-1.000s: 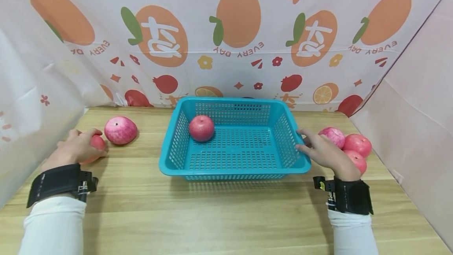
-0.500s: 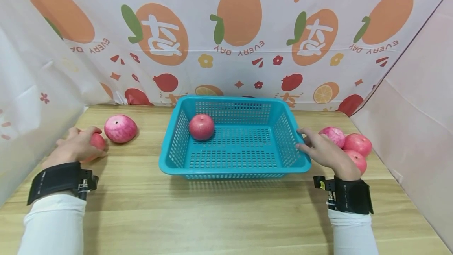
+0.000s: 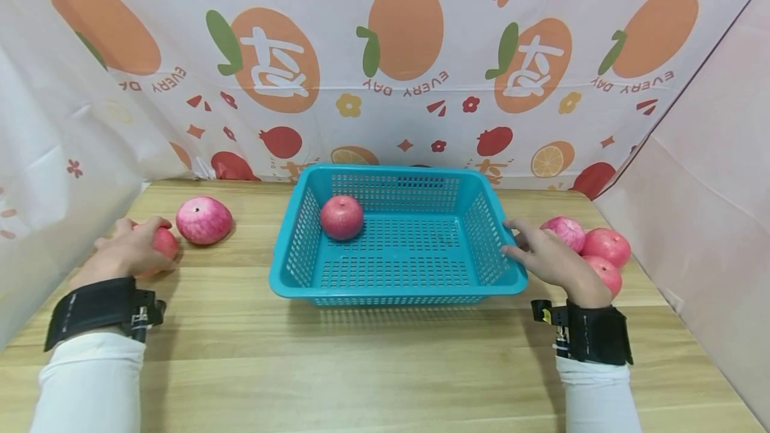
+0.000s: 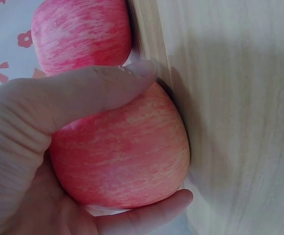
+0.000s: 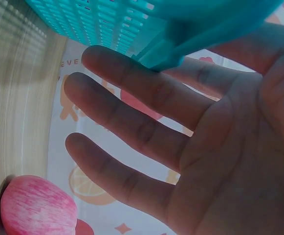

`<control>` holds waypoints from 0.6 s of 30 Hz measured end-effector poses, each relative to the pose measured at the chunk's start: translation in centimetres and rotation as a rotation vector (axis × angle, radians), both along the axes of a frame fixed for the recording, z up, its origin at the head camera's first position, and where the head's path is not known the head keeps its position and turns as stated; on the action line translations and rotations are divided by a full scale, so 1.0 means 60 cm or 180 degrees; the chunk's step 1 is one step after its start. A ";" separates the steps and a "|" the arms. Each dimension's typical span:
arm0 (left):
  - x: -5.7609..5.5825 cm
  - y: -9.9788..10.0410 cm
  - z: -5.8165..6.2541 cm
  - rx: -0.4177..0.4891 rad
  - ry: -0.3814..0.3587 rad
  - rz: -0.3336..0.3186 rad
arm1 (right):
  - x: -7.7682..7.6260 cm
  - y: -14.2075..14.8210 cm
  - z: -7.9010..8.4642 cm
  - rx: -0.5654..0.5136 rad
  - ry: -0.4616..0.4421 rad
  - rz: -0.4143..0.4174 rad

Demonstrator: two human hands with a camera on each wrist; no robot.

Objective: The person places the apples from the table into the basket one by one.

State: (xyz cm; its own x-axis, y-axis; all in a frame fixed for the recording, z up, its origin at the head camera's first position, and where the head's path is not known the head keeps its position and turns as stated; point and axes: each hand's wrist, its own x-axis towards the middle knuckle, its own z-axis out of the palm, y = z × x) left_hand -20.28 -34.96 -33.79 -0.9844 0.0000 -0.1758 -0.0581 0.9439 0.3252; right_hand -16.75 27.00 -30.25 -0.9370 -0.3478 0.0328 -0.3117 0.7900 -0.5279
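My left hand point(image 3: 123, 251) grips a red apple point(image 3: 165, 242) on the table at the left. In the left wrist view, its thumb lies over that apple's upper side and a finger lies under the lower side. Just beyond sits a pink streaked apple point(image 3: 204, 220). A blue perforated plastic basket point(image 3: 397, 291) stands in the middle, holding one red apple point(image 3: 341, 218) near its left wall. At the basket's right rim, my right hand point(image 3: 550, 256) holds on with thumb and fingers. The right wrist view shows the other fingers extended below the rim.
Right of my right hand, a pink apple point(image 3: 565, 232) and two red apples, one behind point(image 3: 607, 247) and one nearer point(image 3: 603, 274), sit close together. A fruit-print cloth point(image 3: 406, 125) hangs behind the wooden table point(image 3: 349, 366), and pale cloth walls flank it.
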 end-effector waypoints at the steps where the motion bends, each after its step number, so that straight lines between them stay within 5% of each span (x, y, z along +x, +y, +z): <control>1: 0.000 0.000 0.000 0.0000 -0.0002 -0.0006 | 0.000 0.000 0.000 -0.0010 -0.0009 -0.0001; 18: -0.002 -0.005 -0.005 -0.0071 0.0127 -0.0105 | -0.001 0.001 0.002 -0.0043 -0.0039 0.0019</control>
State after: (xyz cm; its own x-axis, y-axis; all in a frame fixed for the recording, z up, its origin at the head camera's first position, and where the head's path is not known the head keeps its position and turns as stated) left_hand -20.38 -35.28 -34.07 -0.9902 0.0293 -0.1367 -0.0141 0.9521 0.3056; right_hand -16.81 27.06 -30.13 -0.9353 -0.3530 0.0261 -0.3099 0.7810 -0.5423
